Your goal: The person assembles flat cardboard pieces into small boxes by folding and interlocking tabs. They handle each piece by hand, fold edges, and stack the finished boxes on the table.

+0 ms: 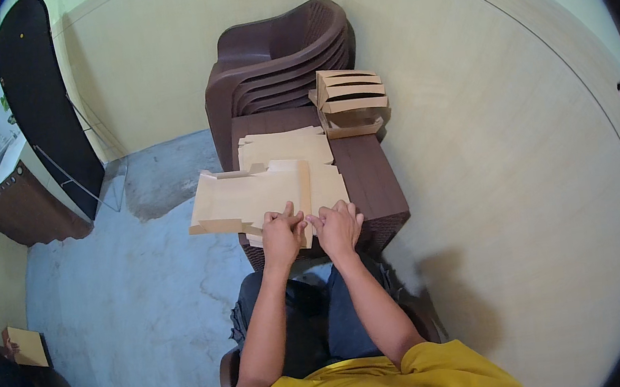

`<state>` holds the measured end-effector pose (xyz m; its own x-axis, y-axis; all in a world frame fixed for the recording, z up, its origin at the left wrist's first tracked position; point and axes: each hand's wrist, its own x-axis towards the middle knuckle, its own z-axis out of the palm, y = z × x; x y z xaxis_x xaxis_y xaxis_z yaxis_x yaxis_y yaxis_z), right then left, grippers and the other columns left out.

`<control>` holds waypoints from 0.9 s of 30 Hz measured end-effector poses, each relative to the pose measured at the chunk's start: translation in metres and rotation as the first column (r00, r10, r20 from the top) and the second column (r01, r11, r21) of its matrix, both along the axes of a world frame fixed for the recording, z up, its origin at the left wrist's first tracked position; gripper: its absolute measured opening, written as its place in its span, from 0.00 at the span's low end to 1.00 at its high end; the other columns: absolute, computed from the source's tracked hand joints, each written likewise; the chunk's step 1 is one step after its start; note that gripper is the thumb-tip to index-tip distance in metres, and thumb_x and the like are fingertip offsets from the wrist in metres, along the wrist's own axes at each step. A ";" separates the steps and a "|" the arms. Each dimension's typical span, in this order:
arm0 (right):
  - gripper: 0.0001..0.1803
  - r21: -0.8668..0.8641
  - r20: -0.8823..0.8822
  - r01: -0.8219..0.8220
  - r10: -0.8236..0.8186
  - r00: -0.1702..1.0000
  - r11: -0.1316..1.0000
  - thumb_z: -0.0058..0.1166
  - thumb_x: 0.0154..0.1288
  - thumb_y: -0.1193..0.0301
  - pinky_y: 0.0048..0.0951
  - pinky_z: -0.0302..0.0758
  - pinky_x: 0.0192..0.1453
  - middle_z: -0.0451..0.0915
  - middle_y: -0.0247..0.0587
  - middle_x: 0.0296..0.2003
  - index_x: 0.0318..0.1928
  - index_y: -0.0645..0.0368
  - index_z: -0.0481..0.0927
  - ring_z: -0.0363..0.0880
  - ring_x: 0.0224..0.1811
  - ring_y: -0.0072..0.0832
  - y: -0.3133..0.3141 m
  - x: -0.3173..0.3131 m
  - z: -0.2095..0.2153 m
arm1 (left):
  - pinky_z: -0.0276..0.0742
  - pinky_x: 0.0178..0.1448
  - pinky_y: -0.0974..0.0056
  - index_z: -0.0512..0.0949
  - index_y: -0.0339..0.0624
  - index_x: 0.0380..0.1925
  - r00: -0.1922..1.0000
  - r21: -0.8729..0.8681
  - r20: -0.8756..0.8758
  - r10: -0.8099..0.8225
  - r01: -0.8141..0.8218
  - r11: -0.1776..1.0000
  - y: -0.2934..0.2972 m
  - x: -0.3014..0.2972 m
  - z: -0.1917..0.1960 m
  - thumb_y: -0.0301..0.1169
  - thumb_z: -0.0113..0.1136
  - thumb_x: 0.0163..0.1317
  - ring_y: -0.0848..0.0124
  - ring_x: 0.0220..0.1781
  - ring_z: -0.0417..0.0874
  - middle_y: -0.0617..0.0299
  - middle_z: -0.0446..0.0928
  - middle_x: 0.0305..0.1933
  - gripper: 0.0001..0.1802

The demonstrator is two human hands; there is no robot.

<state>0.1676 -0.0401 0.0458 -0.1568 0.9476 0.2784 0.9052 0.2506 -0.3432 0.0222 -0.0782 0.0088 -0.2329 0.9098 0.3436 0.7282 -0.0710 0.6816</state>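
A light-brown flat cardboard box blank (249, 196) with partly raised side flaps lies across a stack of similar flat blanks (285, 146) on a brown woven-pattern table. My left hand (282, 233) is closed at the near right corner of the top blank, thumb and fingers bent on its edge. Just beside it, my right hand (337, 225) bends its fingers round the same right-hand edge strip, over the blanks below. The two thumbs almost meet at the fold. Parts of the fingertips are hidden under the hands.
Folded cardboard boxes (351, 101) are piled at the table's far right. Stacked brown plastic chairs (279, 59) stand behind the brown table (373, 178). A pale wall is close on the right. At the lower left, another person's hand (11, 348) touches a cardboard piece (29, 348).
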 end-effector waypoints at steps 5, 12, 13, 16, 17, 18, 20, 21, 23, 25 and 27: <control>0.17 0.024 0.022 0.058 -0.058 0.998 0.998 0.73 0.64 0.51 0.49 0.67 0.58 0.84 0.43 0.44 0.37 0.50 0.94 0.77 0.56 0.43 0.042 -0.017 -0.004 | 0.78 0.65 0.53 0.93 0.45 0.51 0.999 -0.006 -0.029 -0.014 0.014 1.000 -0.002 -0.001 0.000 0.31 0.75 0.62 0.51 0.53 0.79 0.47 0.83 0.69 0.16; 0.18 -0.081 0.060 0.132 -0.128 0.990 0.988 0.72 0.67 0.50 0.51 0.69 0.65 0.88 0.45 0.52 0.42 0.50 0.95 0.79 0.62 0.43 0.127 -0.042 0.012 | 0.78 0.65 0.53 0.93 0.44 0.51 0.999 0.023 -0.052 -0.010 0.011 1.000 -0.004 0.002 0.003 0.31 0.75 0.64 0.50 0.52 0.79 0.49 0.83 0.70 0.16; 0.18 -0.101 0.063 0.133 -0.127 0.990 0.986 0.71 0.67 0.50 0.51 0.69 0.65 0.88 0.45 0.51 0.43 0.50 0.95 0.79 0.62 0.43 0.130 -0.042 0.013 | 0.78 0.65 0.53 0.93 0.44 0.51 0.999 0.019 -0.053 -0.009 0.010 1.000 -0.004 0.003 0.003 0.31 0.74 0.64 0.49 0.52 0.79 0.49 0.83 0.70 0.16; 0.17 -0.113 0.039 0.098 -0.094 0.995 0.989 0.71 0.68 0.51 0.51 0.69 0.65 0.88 0.46 0.50 0.42 0.51 0.95 0.79 0.62 0.44 0.116 -0.037 0.011 | 0.79 0.65 0.52 0.93 0.44 0.52 0.995 0.047 -0.100 0.004 0.000 0.999 -0.004 0.004 0.001 0.30 0.73 0.65 0.49 0.52 0.79 0.49 0.83 0.71 0.15; 0.16 -0.111 0.023 0.075 -0.073 0.997 0.991 0.70 0.69 0.52 0.51 0.69 0.65 0.88 0.46 0.49 0.42 0.51 0.95 0.79 0.62 0.44 0.107 -0.037 0.010 | 0.78 0.65 0.52 0.93 0.44 0.52 0.997 0.034 -0.082 0.005 -0.002 0.999 -0.004 0.003 0.001 0.30 0.73 0.65 0.49 0.52 0.79 0.49 0.82 0.71 0.15; 0.16 -0.091 0.015 0.056 -0.055 0.998 0.994 0.70 0.68 0.52 0.51 0.69 0.65 0.88 0.46 0.48 0.41 0.51 0.95 0.79 0.61 0.44 0.096 -0.037 0.009 | 0.78 0.66 0.53 0.93 0.44 0.52 0.997 0.026 -0.082 0.004 -0.002 1.000 -0.003 0.002 0.001 0.29 0.73 0.65 0.49 0.52 0.79 0.49 0.82 0.71 0.15; 0.15 -0.063 0.016 0.036 -0.035 0.999 0.997 0.71 0.68 0.53 0.51 0.69 0.63 0.87 0.45 0.46 0.39 0.51 0.94 0.79 0.59 0.44 0.064 -0.024 0.005 | 0.78 0.66 0.52 0.93 0.44 0.52 0.998 0.017 -0.066 0.003 -0.002 1.000 -0.005 0.005 -0.001 0.29 0.72 0.66 0.48 0.53 0.79 0.49 0.82 0.71 0.15; 0.15 -0.052 0.025 0.024 -0.023 0.999 0.998 0.71 0.67 0.53 0.51 0.69 0.62 0.87 0.45 0.45 0.38 0.51 0.94 0.79 0.58 0.44 0.050 -0.017 0.005 | 0.77 0.66 0.52 0.93 0.44 0.52 0.999 0.019 -0.052 0.005 -0.004 1.000 -0.004 0.005 -0.001 0.29 0.72 0.66 0.48 0.52 0.79 0.49 0.82 0.71 0.15; 0.15 -0.042 0.047 0.007 -0.005 0.999 0.999 0.72 0.66 0.53 0.51 0.69 0.60 0.86 0.44 0.42 0.36 0.52 0.93 0.79 0.56 0.44 0.026 -0.006 0.005 | 0.78 0.66 0.52 0.93 0.44 0.52 0.999 0.028 -0.049 0.000 0.001 1.000 -0.002 0.003 -0.001 0.29 0.71 0.66 0.48 0.53 0.79 0.47 0.82 0.71 0.15; 0.15 -0.066 0.029 -0.042 0.044 0.999 0.997 0.72 0.65 0.53 0.51 0.68 0.59 0.85 0.44 0.40 0.35 0.52 0.93 0.78 0.54 0.44 0.004 0.007 0.005 | 0.79 0.65 0.51 0.93 0.45 0.52 0.997 0.037 -0.078 -0.014 0.017 0.999 -0.003 0.003 -0.001 0.29 0.70 0.66 0.47 0.54 0.80 0.45 0.83 0.70 0.15; 0.17 -0.075 0.040 -0.105 0.108 0.993 0.992 0.74 0.63 0.52 0.50 0.71 0.55 0.85 0.43 0.39 0.32 0.53 0.91 0.80 0.50 0.43 -0.006 0.017 0.006 | 0.79 0.66 0.51 0.93 0.44 0.52 0.996 0.037 -0.084 -0.011 0.014 0.999 -0.003 0.003 0.001 0.30 0.70 0.66 0.47 0.55 0.80 0.45 0.82 0.71 0.15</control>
<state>0.1851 -0.0466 0.0520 -0.2682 0.9425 0.1995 0.8894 0.3219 -0.3245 0.0252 -0.0816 0.0098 -0.1909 0.8984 0.3955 0.7813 -0.1048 0.6153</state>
